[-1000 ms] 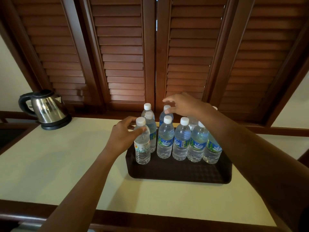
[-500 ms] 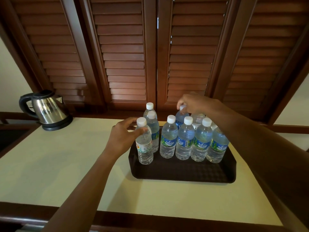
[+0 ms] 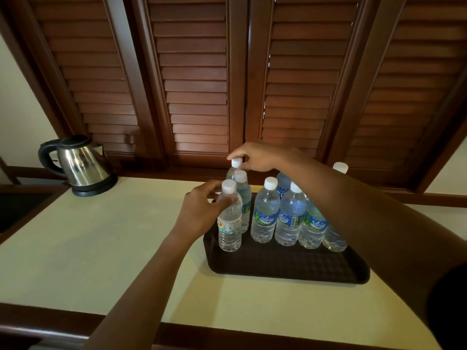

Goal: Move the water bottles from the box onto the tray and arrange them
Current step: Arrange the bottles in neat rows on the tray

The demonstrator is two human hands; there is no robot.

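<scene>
Several clear water bottles with white caps stand upright on a dark brown tray (image 3: 290, 270) on the cream counter. My left hand (image 3: 202, 210) grips the shoulder of the front-left bottle (image 3: 229, 223), which has a pale label with orange. My right hand (image 3: 255, 157) reaches over the group and pinches the cap of the back-left bottle (image 3: 236, 163). Blue-labelled bottles (image 3: 264, 215) fill the middle row. My right forearm hides part of the bottles on the right. No box is in view.
A steel electric kettle (image 3: 80, 165) sits on its base at the counter's back left. Dark wooden louvred shutters (image 3: 197, 84) stand right behind the tray. A wooden rail (image 3: 75, 322) edges the counter's front.
My right hand moved left from a back-middle bottle to the cap of the back-left bottle. My left hand has stayed on the front-left bottle.
</scene>
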